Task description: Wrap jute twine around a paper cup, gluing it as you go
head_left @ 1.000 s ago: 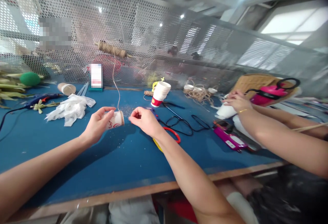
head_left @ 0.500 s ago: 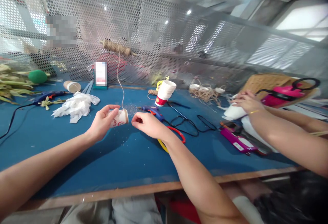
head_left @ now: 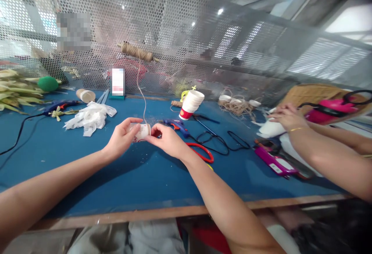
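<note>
My left hand (head_left: 121, 138) is wrapped round a printed paper cup (head_left: 142, 133) lying on its side above the blue table. Thin twine (head_left: 141, 91) hangs from a twine roll (head_left: 136, 51) on the mesh and reaches the cup's right end, where a brownish band shows. My right hand (head_left: 167, 139) is closed at that same end, thumb and fingertips against its edge; part of the cup is hidden behind the fingers. Just beyond the right hand lies a blue glue gun (head_left: 180, 128), and scissors with red and yellow handles (head_left: 207, 155) lie partly under the forearm.
Stacked paper cups (head_left: 192, 103) stand behind the glue gun. White lace (head_left: 90, 115), a second glue gun (head_left: 55, 107) and a tipped cup (head_left: 86, 95) are at left. A co-worker's hands (head_left: 286, 116), a purple power strip (head_left: 274, 162) and a basket (head_left: 305, 91) occupy the right.
My right hand has moved in from just beside the cup to touch its right end. The left hand keeps its hold on the cup. The whole view has shifted slightly.
</note>
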`<state>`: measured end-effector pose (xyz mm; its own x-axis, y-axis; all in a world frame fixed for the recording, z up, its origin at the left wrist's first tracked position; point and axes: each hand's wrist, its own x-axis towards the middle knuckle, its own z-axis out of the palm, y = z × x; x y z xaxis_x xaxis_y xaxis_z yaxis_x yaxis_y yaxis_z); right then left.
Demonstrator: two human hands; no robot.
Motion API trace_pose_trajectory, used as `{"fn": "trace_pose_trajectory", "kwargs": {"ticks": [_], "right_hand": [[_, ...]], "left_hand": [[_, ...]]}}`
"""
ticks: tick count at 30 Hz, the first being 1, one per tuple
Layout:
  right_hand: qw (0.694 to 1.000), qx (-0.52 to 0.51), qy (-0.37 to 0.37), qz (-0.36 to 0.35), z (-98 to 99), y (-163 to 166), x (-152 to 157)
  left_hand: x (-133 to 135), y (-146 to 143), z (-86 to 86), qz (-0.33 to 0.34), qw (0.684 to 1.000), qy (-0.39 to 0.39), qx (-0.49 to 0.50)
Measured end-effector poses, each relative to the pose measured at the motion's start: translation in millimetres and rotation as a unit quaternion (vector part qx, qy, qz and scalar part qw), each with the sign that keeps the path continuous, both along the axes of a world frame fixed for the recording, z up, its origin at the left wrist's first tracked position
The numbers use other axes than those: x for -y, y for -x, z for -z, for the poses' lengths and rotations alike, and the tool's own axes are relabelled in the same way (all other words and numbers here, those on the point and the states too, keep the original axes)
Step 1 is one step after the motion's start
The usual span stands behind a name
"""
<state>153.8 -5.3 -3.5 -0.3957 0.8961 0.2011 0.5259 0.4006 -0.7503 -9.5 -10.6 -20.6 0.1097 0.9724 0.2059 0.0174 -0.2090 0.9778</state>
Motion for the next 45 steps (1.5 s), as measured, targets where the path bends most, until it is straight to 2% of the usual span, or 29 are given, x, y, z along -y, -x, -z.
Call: {"fn": "trace_pose_trajectory", "kwargs": {"ticks": [6, 10, 13, 17, 23, 25, 27, 30, 34, 37, 41, 45], "right_hand": [[0.998, -0.051, 0.035, -0.021, -1.9, -3, -2], [0.999, -0.015, -0.012, -0.036, -3.4, -4, -1], [0.997, 0.025, -0.053, -0.044, -3.3, -5, -1], [0.999, 0.019, 0.005, -0.044, -5.0, -10, -3], [0.987, -0.116, 0.114, 0.012, -12.8, -15, -5], [0.984, -0.137, 0.108, 0.04, -13.2, -13, -5], [0.986, -0.14, 0.071, 0.063, -12.0, -12, -6], [0.989, -0.138, 0.035, 0.04, -8.0, -10, -7], [0.984, -0.159, 0.085, 0.005, -4.6, -11, -8], [0.974, -0.188, 0.129, 0.006, -6.9, -14, -10], [0.96, -0.224, 0.166, -0.004, -20.0, -13, -29], [0.971, -0.2, 0.133, -0.012, -49.4, 0, -63]], "left_hand": [[1, 2, -1.4, 0.023, 0.999, -0.023, -0.008], [-4, 6, -8.6, 0.082, 0.989, 0.069, 0.102], [-7, 8, -11.6, 0.119, 0.984, 0.085, 0.106], [-7, 8, -7.5, 0.117, 0.991, 0.031, 0.063], [-4, 6, -1.5, 0.112, 0.993, -0.033, 0.004], [-2, 5, -1.3, 0.116, 0.991, -0.057, -0.024], [0, 4, -1.1, 0.116, 0.989, -0.08, -0.053], [3, 3, 0.3, 0.11, 0.984, -0.113, -0.086], [11, 2, 1.3, 0.136, 0.967, -0.158, -0.148], [19, 0, 1.0, 0.183, 0.938, -0.218, -0.197], [29, -4, 1.7, 0.248, 0.906, -0.267, -0.216], [34, -6, 0.5, 0.258, 0.907, -0.254, -0.216]]}}
